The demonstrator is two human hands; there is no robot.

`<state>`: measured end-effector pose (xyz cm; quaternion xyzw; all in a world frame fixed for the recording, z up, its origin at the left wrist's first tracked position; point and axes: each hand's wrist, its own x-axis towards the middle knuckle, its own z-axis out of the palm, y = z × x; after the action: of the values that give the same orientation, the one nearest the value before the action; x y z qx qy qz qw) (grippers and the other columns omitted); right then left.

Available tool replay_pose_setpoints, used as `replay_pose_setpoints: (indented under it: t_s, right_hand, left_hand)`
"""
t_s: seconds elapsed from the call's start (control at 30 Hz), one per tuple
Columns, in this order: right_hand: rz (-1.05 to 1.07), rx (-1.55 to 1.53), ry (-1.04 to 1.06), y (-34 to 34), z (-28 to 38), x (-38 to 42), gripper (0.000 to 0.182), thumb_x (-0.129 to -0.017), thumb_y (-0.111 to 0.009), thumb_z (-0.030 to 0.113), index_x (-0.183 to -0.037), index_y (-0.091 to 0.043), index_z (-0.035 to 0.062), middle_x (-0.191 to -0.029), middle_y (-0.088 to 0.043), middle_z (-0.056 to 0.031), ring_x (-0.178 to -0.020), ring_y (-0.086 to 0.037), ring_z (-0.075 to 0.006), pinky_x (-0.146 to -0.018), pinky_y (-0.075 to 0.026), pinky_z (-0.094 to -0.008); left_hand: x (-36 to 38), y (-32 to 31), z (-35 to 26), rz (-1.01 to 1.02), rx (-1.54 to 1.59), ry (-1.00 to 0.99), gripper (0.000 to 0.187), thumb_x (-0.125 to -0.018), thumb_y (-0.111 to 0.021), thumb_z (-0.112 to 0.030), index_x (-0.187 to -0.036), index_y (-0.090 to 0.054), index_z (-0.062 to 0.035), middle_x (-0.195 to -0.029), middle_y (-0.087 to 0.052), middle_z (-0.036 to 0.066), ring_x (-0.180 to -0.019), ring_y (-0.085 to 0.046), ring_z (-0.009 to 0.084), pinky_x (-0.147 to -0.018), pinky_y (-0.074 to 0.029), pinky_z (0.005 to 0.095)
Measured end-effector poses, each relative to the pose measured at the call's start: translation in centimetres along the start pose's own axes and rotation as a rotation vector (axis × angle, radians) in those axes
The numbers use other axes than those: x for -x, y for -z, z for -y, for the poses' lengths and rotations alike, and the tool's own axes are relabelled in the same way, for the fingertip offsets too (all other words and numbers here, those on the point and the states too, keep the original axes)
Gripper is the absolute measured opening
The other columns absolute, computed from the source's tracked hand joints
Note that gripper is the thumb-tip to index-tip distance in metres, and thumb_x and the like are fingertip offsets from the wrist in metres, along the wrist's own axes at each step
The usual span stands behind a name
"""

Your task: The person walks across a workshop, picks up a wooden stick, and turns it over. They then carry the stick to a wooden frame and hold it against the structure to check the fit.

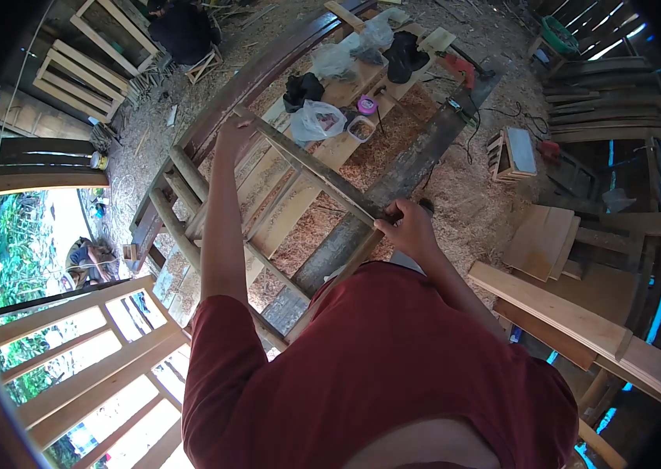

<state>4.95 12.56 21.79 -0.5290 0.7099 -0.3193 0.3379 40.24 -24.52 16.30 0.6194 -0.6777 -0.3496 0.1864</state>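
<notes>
A wooden frame with crossbars (pixel 315 173) is tilted in front of my body, above the workbench. My left hand (pixel 235 134) grips its far left corner, arm stretched out. Closed on the near right corner is my right hand (pixel 408 229), thumb and fingers pinching the rail end. A dark rounded object (pixel 426 205) shows just behind the right hand; its kind cannot be made out. Beneath the frame are pale boards (pixel 279 223) and a long grey beam (pixel 416 160) of the bench.
Plastic bags (pixel 318 121), a purple-lidded tub (pixel 367 104) and a small container (pixel 361 128) lie on the bench. A red power tool (pixel 459 70) with a cord is farther back. A small stand (pixel 514 154) is on the shaving-covered floor. Another person (pixel 182 31) sits at the back left.
</notes>
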Motion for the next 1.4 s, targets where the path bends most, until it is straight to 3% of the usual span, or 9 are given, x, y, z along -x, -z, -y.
replay_pose_setpoints:
  t_s: [0.13, 0.3, 0.5, 0.7, 0.9, 1.0, 1.1, 1.3, 1.4]
  right_hand:
    - [0.017, -0.004, 0.008, 0.0, 0.1, 0.0, 0.035, -0.077, -0.089, 0.022, -0.095, -0.068, 0.0007, -0.094, -0.072, -0.0177, -0.086, -0.072, -0.0351, -0.075, -0.055, -0.0441]
    - [-0.027, 0.02, 0.057, -0.2, -0.1, 0.2, 0.035, -0.077, -0.09, 0.022, -0.094, -0.068, 0.0004, -0.093, -0.072, -0.0176, -0.087, -0.072, -0.0352, -0.076, -0.055, -0.044]
    - [-0.03, 0.035, 0.04, -0.1, 0.4, 0.3, 0.035, -0.077, -0.089, 0.021, -0.094, -0.068, 0.0001, -0.09, -0.072, -0.0181, -0.087, -0.072, -0.0361, -0.076, -0.055, -0.0446]
    - [-0.037, 0.005, 0.017, -0.5, 0.4, 0.3, 0.035, -0.078, -0.089, 0.022, -0.095, -0.067, -0.0003, -0.09, -0.07, -0.0194, -0.086, -0.071, -0.0365, -0.075, -0.055, -0.0449]
    - [-0.071, -0.002, 0.045, -0.6, 0.3, 0.6, 0.035, -0.079, -0.088, 0.022, -0.094, -0.066, 0.0005, -0.09, -0.069, -0.019, -0.084, -0.069, -0.0373, -0.074, -0.054, -0.0459]
    - [-0.065, -0.002, 0.051, -0.6, 0.3, 0.7, 0.034, -0.08, -0.088, 0.022, -0.094, -0.065, 0.0008, -0.09, -0.068, -0.0192, -0.086, -0.069, -0.0383, -0.074, -0.053, -0.0459]
    - [-0.059, -0.012, 0.05, -0.4, 0.5, 0.8, 0.034, -0.08, -0.088, 0.022, -0.094, -0.065, 0.001, -0.09, -0.068, -0.0193, -0.086, -0.068, -0.0389, -0.074, -0.053, -0.0459]
    - [-0.109, -0.052, 0.103, -0.6, 0.0, 1.1, 0.033, -0.081, -0.088, 0.021, -0.095, -0.065, 0.001, -0.091, -0.068, -0.0191, -0.085, -0.068, -0.0384, -0.073, -0.053, -0.0461]
    - [-0.127, -0.041, 0.141, -0.6, -0.1, 1.4, 0.031, -0.083, -0.087, 0.019, -0.097, -0.067, 0.0, -0.087, -0.069, -0.0142, -0.08, -0.069, -0.0265, -0.07, -0.052, -0.0382]
  left_hand:
    - [-2.0, -2.7, 4.4, -0.076, 0.18, 0.017, 0.049, -0.087, -0.078, -0.032, -0.133, -0.074, -0.0141, -0.12, -0.076, 0.014, -0.107, -0.073, 0.0211, -0.092, -0.057, 0.0375]
    - [0.6, -3.1, 0.3, -0.23, 0.21, 0.045, 0.048, -0.085, -0.08, -0.023, -0.131, -0.075, -0.0124, -0.114, -0.076, 0.014, -0.096, -0.075, 0.0194, -0.082, -0.059, 0.0339]
    - [3.5, -2.8, -3.6, -0.234, 0.499, 0.097, 0.043, -0.088, -0.078, -0.012, -0.129, -0.073, -0.0028, -0.107, -0.077, 0.015, -0.093, -0.076, 0.0179, -0.083, -0.06, 0.0316]
    - [4.6, -4.0, -4.4, -0.489, 0.204, -0.123, 0.043, -0.094, -0.072, -0.007, -0.135, -0.062, 0.0024, -0.091, -0.073, 0.012, -0.082, -0.071, 0.0192, -0.076, -0.057, 0.0366]
    - [6.3, -4.3, -9.7, -0.685, 0.582, 0.023, 0.034, -0.099, -0.07, -0.011, -0.128, -0.061, 0.0018, -0.089, -0.066, 0.008, -0.073, -0.063, 0.0176, -0.069, -0.053, 0.036]
    - [4.9, -3.7, -9.2, -0.41, 1.168, 0.059, 0.038, -0.099, -0.069, -0.009, -0.135, -0.058, 0.0009, -0.115, -0.067, 0.014, -0.091, -0.07, 0.0227, -0.079, -0.058, 0.0363]
    - [6.1, -3.3, -11.9, -0.36, 1.339, 0.141, 0.03, -0.102, -0.063, -0.006, -0.131, -0.059, -0.0011, -0.113, -0.066, 0.014, -0.092, -0.071, 0.0259, -0.079, -0.06, 0.0389]
    - [7.8, -3.0, -15.8, -0.38, 1.572, -0.013, 0.028, -0.102, -0.058, -0.004, -0.13, -0.056, -0.003, -0.105, -0.065, 0.012, -0.091, -0.072, 0.0284, -0.075, -0.063, 0.0431]
    - [9.4, -2.6, -17.7, -0.385, 1.564, -0.055, 0.03, -0.104, -0.054, -0.007, -0.135, -0.054, -0.0062, -0.108, -0.066, 0.011, -0.091, -0.071, 0.0272, -0.073, -0.061, 0.0409]
